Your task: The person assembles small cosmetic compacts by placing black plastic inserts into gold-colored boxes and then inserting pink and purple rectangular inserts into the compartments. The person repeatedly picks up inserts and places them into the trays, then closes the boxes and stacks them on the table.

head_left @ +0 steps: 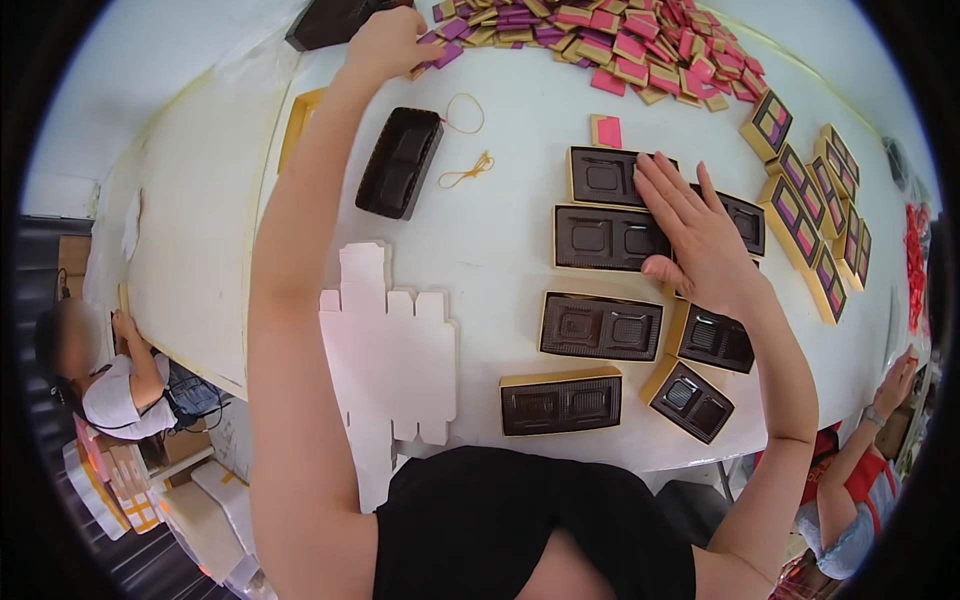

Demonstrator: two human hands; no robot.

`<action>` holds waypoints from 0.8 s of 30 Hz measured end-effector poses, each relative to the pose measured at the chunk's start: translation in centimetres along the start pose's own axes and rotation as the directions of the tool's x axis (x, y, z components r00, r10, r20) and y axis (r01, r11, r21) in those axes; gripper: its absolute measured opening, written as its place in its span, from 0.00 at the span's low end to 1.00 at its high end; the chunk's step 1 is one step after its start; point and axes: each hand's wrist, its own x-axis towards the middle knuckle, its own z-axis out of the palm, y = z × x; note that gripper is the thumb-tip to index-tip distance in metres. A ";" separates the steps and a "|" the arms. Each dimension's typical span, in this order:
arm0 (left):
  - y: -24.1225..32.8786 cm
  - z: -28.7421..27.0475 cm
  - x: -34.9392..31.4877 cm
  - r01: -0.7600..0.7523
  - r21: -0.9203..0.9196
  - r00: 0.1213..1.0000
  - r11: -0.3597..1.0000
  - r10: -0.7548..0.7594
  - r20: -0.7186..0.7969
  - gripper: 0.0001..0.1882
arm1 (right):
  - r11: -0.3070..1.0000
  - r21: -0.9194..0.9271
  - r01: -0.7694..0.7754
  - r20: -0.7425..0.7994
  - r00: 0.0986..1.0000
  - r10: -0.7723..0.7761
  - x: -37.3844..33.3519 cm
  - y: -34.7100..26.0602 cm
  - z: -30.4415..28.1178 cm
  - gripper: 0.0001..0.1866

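Note:
At the far left edge of a pile of small flat gold-backed pieces, my left hand (388, 45) has its thumb stretched apart from the fingers, touching or beside purple pieces (447, 55). Its other fingers are partly hidden, near a dark plastic tray (335, 22). My right hand (700, 235) lies open, fingers spread, over gold-edged boxes with dark two-compartment trays. Under or beside its fingers are the far box (603, 176) and the second box (590, 238). More such boxes (600, 325) sit nearer me. Just beyond the far box lies one pink-and-gold piece (606, 131).
Pink pieces (632, 60) spread along the far side. Filled boxes (795, 215) stand at the right. A dark tray (400, 160), a yellow cord (468, 170) and flat white carton blanks (390, 350) lie left of centre. Two people (125, 375) (850, 495) are at either side.

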 end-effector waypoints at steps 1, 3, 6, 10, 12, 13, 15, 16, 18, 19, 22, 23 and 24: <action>-2.4 1.5 0.0 -0.040 -0.060 0.999 0.997 0.037 -0.038 0.26 | 0.999 0.031 0.006 0.029 1.000 -0.007 0.1 0.1 0.2 0.40; -3.1 3.4 0.4 -0.096 -0.104 0.988 0.990 0.082 -0.128 0.30 | 0.997 0.079 -0.018 0.090 0.996 0.011 0.2 0.4 0.4 0.45; -1.1 4.4 1.3 -0.089 0.027 0.964 0.996 0.092 -0.248 0.32 | 0.998 0.052 -0.023 0.088 0.996 0.019 0.2 0.4 0.2 0.43; -1.6 4.6 3.0 -0.061 0.183 0.980 0.981 0.094 -0.175 0.26 | 0.997 0.068 -0.040 0.064 0.997 0.036 0.1 0.0 0.4 0.41; -1.8 4.8 3.4 -0.093 0.337 0.970 0.937 0.161 -0.180 0.22 | 0.994 0.097 -0.047 0.042 0.998 0.044 0.0 0.0 0.2 0.40; -0.7 4.4 3.1 -0.104 0.360 0.960 0.927 0.187 -0.206 0.20 | 0.982 0.175 -0.075 0.031 0.997 0.071 -0.1 0.2 0.0 0.40; 1.6 3.3 1.6 -0.118 0.405 0.936 0.907 0.238 -0.259 0.16 | 0.936 0.329 -0.122 0.011 0.992 0.125 0.1 1.0 -0.7 0.40; 3.1 2.6 0.4 -0.162 -0.011 0.965 0.987 0.156 -0.211 0.15 | 0.945 0.314 -0.088 -0.153 0.978 0.142 0.5 1.1 -0.9 0.36; 6.2 1.7 -2.8 -0.058 -0.767 0.997 0.639 0.071 -0.017 0.14 | 0.929 0.364 -0.070 -0.297 0.936 0.187 1.7 1.7 -1.3 0.31; 7.6 1.3 -4.0 0.000 -0.803 0.990 0.596 0.112 0.083 0.14 | 0.921 0.384 -0.062 -0.362 0.908 0.213 2.3 2.1 -1.7 0.28; 11.1 1.1 -6.7 0.092 -0.789 0.906 0.608 0.278 0.319 0.13 | 0.891 0.454 0.003 -0.454 0.861 0.228 3.9 2.9 -1.5 0.21; 12.0 1.2 -7.1 0.043 -0.713 0.866 0.700 0.330 0.376 0.13 | 0.896 0.444 -0.003 -0.449 0.865 0.225 3.5 2.7 -1.2 0.20; 12.6 1.2 -7.7 -0.051 -0.657 0.863 0.752 0.364 0.350 0.11 | 0.900 0.436 0.002 -0.452 0.865 0.217 3.5 2.6 -0.8 0.20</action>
